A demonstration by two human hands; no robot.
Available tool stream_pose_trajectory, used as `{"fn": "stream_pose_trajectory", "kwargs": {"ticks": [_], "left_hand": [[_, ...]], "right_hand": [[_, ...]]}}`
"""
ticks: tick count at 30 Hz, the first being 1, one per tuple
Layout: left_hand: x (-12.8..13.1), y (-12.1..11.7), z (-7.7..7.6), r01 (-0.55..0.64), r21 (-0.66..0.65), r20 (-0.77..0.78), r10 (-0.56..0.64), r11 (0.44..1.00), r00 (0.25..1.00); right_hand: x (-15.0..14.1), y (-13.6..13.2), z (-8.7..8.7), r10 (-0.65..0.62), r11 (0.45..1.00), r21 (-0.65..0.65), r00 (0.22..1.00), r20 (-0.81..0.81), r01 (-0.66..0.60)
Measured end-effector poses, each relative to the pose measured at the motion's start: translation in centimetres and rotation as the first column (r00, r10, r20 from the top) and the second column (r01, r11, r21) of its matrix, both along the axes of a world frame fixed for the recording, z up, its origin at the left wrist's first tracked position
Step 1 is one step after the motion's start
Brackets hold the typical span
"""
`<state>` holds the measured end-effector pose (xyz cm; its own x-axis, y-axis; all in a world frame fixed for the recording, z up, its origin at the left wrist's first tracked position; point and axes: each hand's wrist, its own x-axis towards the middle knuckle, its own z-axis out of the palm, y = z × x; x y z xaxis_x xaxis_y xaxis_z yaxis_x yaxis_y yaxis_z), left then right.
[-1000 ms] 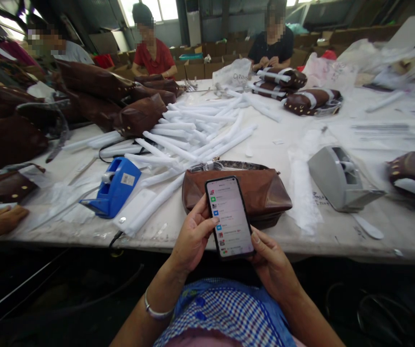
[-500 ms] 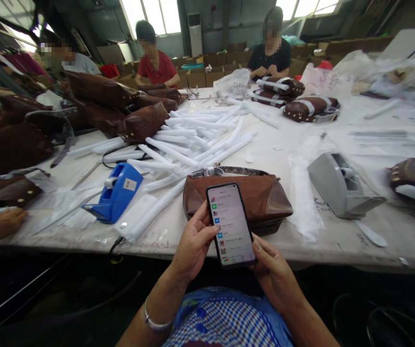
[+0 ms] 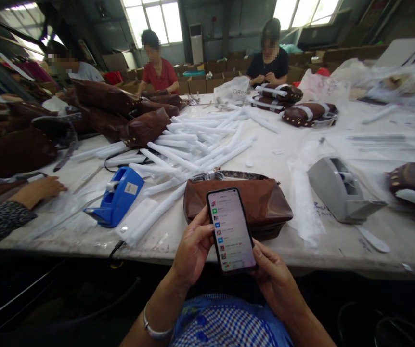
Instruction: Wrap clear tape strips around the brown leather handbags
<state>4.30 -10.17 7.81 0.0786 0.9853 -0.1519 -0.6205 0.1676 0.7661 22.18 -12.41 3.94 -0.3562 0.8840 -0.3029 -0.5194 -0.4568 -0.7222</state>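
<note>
A smartphone (image 3: 231, 231) with a lit screen showing a list is held upright between both of my hands, over the table's front edge. My left hand (image 3: 195, 246) is closed around its left side, thumb at the screen's edge. Along the lower right side, my right hand (image 3: 270, 262) grips it, with its fingers mostly hidden behind. Just beyond the phone lies a brown leather handbag (image 3: 265, 205) on the table, partly covered by the phone. A folded strap in clear wrap rests at the bag's top left.
A blue tape dispenser (image 3: 119, 197) stands left, a grey tape dispenser (image 3: 344, 190) right. White rolled sticks (image 3: 196, 144) lie mid-table beside piled brown bags (image 3: 121, 115). A co-worker's hand (image 3: 41, 190) reaches in at left. Several people sit across the white table (image 3: 265, 144).
The co-worker's hand at left has moved further in over the table, its patterned sleeve now showing. My left thumb has shifted back from the screen toward the phone's edge. The view has tilted slightly up.
</note>
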Motion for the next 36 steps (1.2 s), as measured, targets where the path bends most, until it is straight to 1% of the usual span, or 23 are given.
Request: {"fn": "stream_pose_trajectory", "kwargs": {"ticks": [6, 10, 14, 16, 18, 20, 21, 22, 23, 25, 27, 28, 29, 30, 31, 32, 33, 34, 36], "left_hand": [[0.5, 0.5, 0.2, 0.021, -0.016, -0.029, -0.021, 1.0, 0.999], [1.5, 1.7, 0.8, 0.034, -0.013, -0.066, -0.034, 0.999, 0.997], [2.8, 3.1, 1.3, 0.087, -0.001, -0.071, -0.086, 0.996, 0.994], [3.3, 3.7, 1.4, 0.087, -0.003, -0.079, -0.087, 0.996, 0.993], [3.4, 4.2, 1.3, 0.064, -0.011, -0.127, -0.065, 0.998, 0.99], [3.3, 4.8, 1.1, 0.041, -0.014, -0.205, -0.043, 0.999, 0.978], [3.2, 5.2, 1.0, 0.034, -0.014, -0.247, -0.036, 0.999, 0.968], [3.1, 5.5, 0.9, 0.031, -0.014, -0.287, -0.033, 0.999, 0.957], [2.9, 5.8, 0.7, 0.033, -0.015, -0.321, -0.036, 0.999, 0.946], [2.6, 6.4, 0.5, 0.042, -0.025, -0.373, -0.048, 0.999, 0.927], [2.4, 6.9, 0.4, 0.037, -0.033, -0.404, -0.048, 0.999, 0.913], [2.2, 7.1, 0.3, 0.028, -0.035, -0.417, -0.04, 0.999, 0.908], [2.0, 7.3, 0.2, 0.016, -0.033, -0.43, -0.029, 0.999, 0.902], [1.9, 7.4, 0.1, 0.005, -0.028, -0.443, -0.017, 1.0, 0.896], [1.7, 7.6, 0.0, 0.001, -0.02, -0.457, -0.01, 1.0, 0.889], [1.5, 7.8, -0.1, 0.0, -0.012, -0.473, -0.006, 1.0, 0.881], [1.4, 7.9, -0.1, 0.002, -0.007, -0.491, -0.005, 1.0, 0.871], [1.2, 8.0, -0.1, 0.003, -0.003, -0.51, -0.004, 1.0, 0.86], [0.8, 8.1, 0.0, -0.004, -0.001, -0.542, 0.003, 1.0, 0.841]], "right_hand": [[1.0, 0.0, 0.1, -0.038, 0.999, 0.01, 0.999, 0.006, 0.038], [2.0, 0.0, 0.3, -0.09, 0.995, 0.036, 0.996, 0.027, 0.089], [3.4, 0.2, 1.0, -0.128, 0.99, 0.071, 0.991, 0.04, 0.125], [4.6, 0.4, 1.6, -0.149, 0.986, 0.089, 0.988, 0.049, 0.144], [6.4, 0.7, 2.3, -0.199, 0.975, 0.121, 0.977, 0.08, 0.189], [8.8, 1.0, 3.1, -0.301, 0.945, 0.174, 0.943, 0.142, 0.276], [10.3, 1.2, 3.5, -0.373, 0.919, 0.207, 0.909, 0.183, 0.336], [11.8, 1.3, 3.8, -0.456, 0.882, 0.246, 0.861, 0.227, 0.402], [13.5, 1.5, 4.1, -0.542, 0.834, 0.289, 0.796, 0.27, 0.47], [17.0, 1.9, 4.6, -0.695, 0.718, 0.392, 0.627, 0.352, 0.576], [20.6, 2.8, 4.8, -0.801, 0.597, 0.519, 0.418, 0.429, 0.612], [22.4, 3.4, 4.8, -0.833, 0.543, 0.588, 0.296, 0.468, 0.599], [24.1, 4.1, 4.8, -0.843, 0.508, 0.653, 0.168, 0.51, 0.562], [25.8, 5.0, 4.7, -0.832, 0.492, 0.704, 0.038, 0.554, 0.511], [27.2, 5.9, 4.5, -0.801, 0.499, 0.737, -0.081, 0.593, 0.456], [28.6, 6.8, 4.3, -0.756, 0.526, 0.747, -0.179, 0.63, 0.407], [29.7, 7.9, 4.1, -0.7, 0.57, 0.738, -0.257, 0.667, 0.362], [30.6, 9.0, 3.7, -0.643, 0.62, 0.715, -0.313, 0.699, 0.321], [32.0, 11.1, 3.0, -0.559, 0.705, 0.663, -0.379, 0.738, 0.251]]}}
